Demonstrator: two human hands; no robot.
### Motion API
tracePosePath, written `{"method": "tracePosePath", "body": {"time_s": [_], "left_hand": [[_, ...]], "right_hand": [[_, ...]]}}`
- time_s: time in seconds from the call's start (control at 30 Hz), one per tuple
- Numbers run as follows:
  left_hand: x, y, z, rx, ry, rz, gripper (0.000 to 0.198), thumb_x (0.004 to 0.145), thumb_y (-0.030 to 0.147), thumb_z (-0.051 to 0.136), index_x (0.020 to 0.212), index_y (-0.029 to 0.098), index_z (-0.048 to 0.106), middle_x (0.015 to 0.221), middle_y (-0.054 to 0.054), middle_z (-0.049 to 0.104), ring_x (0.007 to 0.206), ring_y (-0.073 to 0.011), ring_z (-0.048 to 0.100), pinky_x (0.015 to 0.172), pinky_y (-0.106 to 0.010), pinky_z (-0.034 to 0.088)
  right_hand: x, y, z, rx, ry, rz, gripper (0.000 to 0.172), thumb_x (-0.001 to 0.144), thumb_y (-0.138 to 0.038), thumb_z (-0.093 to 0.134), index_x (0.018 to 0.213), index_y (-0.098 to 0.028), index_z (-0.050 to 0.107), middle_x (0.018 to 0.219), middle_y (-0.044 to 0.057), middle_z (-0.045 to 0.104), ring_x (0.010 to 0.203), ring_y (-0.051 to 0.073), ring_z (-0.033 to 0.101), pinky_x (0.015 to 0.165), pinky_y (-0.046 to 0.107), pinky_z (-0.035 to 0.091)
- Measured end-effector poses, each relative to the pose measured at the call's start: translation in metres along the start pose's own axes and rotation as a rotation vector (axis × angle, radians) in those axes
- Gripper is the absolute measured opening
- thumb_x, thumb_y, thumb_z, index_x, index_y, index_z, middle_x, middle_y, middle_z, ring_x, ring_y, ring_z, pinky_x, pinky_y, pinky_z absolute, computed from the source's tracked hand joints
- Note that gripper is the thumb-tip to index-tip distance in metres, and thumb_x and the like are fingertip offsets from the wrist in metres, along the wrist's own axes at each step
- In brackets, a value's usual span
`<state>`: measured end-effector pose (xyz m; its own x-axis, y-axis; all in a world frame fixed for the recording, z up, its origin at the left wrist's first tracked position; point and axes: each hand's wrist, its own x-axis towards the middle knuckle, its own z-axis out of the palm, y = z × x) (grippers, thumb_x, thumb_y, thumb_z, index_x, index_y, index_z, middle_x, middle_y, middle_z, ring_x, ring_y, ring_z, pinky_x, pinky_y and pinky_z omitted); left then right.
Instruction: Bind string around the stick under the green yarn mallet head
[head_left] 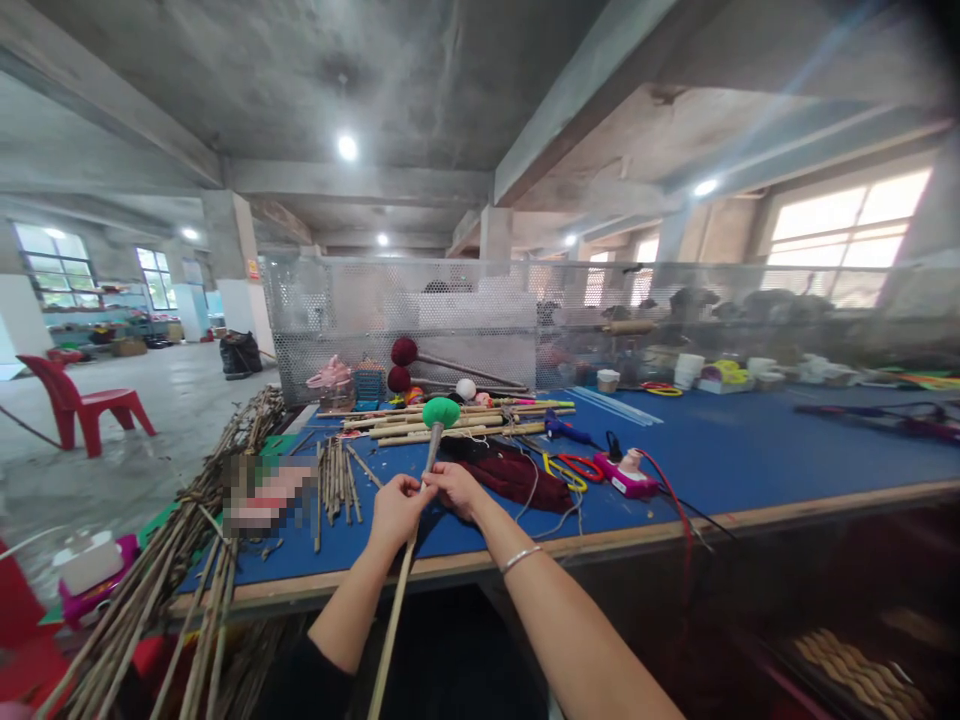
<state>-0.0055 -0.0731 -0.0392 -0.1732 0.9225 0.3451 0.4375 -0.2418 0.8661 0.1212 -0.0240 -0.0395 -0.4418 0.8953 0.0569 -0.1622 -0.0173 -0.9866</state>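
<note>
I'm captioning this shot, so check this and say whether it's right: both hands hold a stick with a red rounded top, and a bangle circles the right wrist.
One error: the rounded top is green, not red, as the head view shows. The left hand and right hand do hold the stick, and the bangle is where you put it.

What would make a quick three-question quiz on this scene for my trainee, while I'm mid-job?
1. True or false: the left hand and the right hand both have fingers on the long pale wooden stick.
2. Multiple choice: the thin silvery metal bangle is worn on which side? A: left. B: right. C: both.
3. Fill the gap: the green rounded head sits at the ___ (near or far) end of the stick, as the wearer sees it.
Key: 1 true; 2 B; 3 far.
</note>
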Motion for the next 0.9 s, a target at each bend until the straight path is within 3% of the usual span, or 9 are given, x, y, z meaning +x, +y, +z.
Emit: {"method": "tracePosePath", "body": {"time_s": [0.13,0.37,0.47,0.57,0.67,0.9], "left_hand": [[0.000,0.000,-0.003,0.000,-0.056,-0.021,0.036,0.062,0.050,0.058,0.058,0.015,0.059,0.051,-0.001,0.058,0.046,-0.0101,0.047,0.048,-0.021,0.035],[0.003,-0.007,0.001,-0.220,-0.258,-0.140,0.039,0.071,0.053,0.047,0.062,0.015,0.056,0.048,-0.002,0.057,0.038,-0.0106,0.048,0.040,-0.021,0.036],[0.006,-0.004,0.001,-0.200,-0.200,-0.112,0.038,0.071,0.050,0.048,0.061,0.015,0.057,0.049,-0.002,0.058,0.040,-0.0103,0.049,0.041,-0.020,0.036],[0.009,-0.001,0.002,-0.187,-0.050,-0.132,0.036,0.070,0.048,0.051,0.069,0.013,0.060,0.052,-0.003,0.059,0.042,-0.0107,0.049,0.043,-0.021,0.037],[0.009,-0.004,0.005,-0.154,0.026,-0.091,0.036,0.066,0.047,0.056,0.075,0.012,0.062,0.057,-0.004,0.061,0.049,-0.0119,0.052,0.049,-0.022,0.039],[0.010,-0.009,0.002,-0.053,-0.050,-0.054,0.036,0.056,0.049,0.064,0.065,0.014,0.063,0.056,-0.002,0.060,0.053,-0.0127,0.053,0.051,-0.022,0.038]], "right_hand": [[-0.003,-0.002,0.002,0.002,-0.017,0.003,0.032,0.058,-0.038,0.068,0.063,-0.015,0.046,0.038,-0.010,0.034,0.029,0.001,0.019,0.032,0.021,0.004],[-0.007,-0.007,0.002,0.018,-0.040,0.021,0.031,0.059,-0.038,0.067,0.068,-0.016,0.047,0.036,-0.012,0.026,0.030,0.001,0.015,0.034,0.020,0.004],[0.002,-0.005,0.001,-0.020,0.039,0.045,0.031,0.060,-0.037,0.066,0.063,-0.017,0.044,0.035,-0.012,0.026,0.029,0.002,0.016,0.033,0.020,0.006],[0.014,-0.002,0.003,-0.125,0.141,0.091,0.031,0.060,-0.036,0.066,0.058,-0.017,0.042,0.034,-0.012,0.026,0.029,0.002,0.017,0.033,0.019,0.008],[0.019,0.001,0.004,-0.221,0.160,0.081,0.031,0.059,-0.035,0.067,0.056,-0.016,0.044,0.034,-0.011,0.029,0.029,0.001,0.019,0.033,0.019,0.008],[0.010,0.002,0.000,-0.071,0.074,0.017,0.033,0.058,-0.040,0.067,0.061,-0.016,0.045,0.036,-0.011,0.033,0.029,0.002,0.020,0.033,0.019,0.008]]}}
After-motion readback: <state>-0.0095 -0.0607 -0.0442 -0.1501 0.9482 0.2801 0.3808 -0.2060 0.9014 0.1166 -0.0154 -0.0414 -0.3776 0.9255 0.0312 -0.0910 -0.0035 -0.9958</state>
